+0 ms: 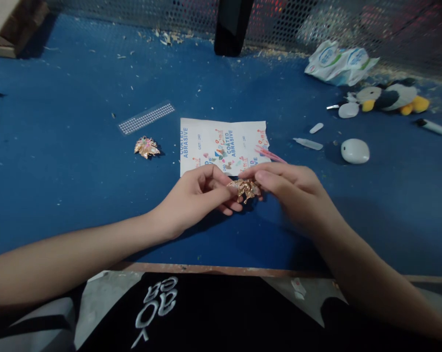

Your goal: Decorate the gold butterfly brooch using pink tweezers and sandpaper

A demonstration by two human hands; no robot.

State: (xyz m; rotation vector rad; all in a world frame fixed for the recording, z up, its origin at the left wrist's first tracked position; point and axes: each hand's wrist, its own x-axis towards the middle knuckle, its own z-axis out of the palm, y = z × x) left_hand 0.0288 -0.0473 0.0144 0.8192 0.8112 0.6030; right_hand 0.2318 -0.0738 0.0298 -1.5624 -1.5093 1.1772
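Observation:
A small gold hair clip (245,189) with pale wing-like parts is held between my two hands, just below a printed sheet. My left hand (197,198) pinches its left end with thumb and fingers, and other fingertips show beneath it. At its right end, my right hand (292,188) closes thumb and fingers on it. Pink tweezers (271,155) lie just beyond my right hand, over the sheet's edge; whether the hand touches them I cannot tell. Small coloured chips (221,155) are scattered on the white abrasive sheet (206,129).
Another gold clip (146,147) with pink decoration and a strip of tiny gems (146,118) lie left. To the right are a small tube (308,143), a white rounded case (355,151), a plush duck (392,98) and a wipes packet (340,63). A black object (232,29) stands behind.

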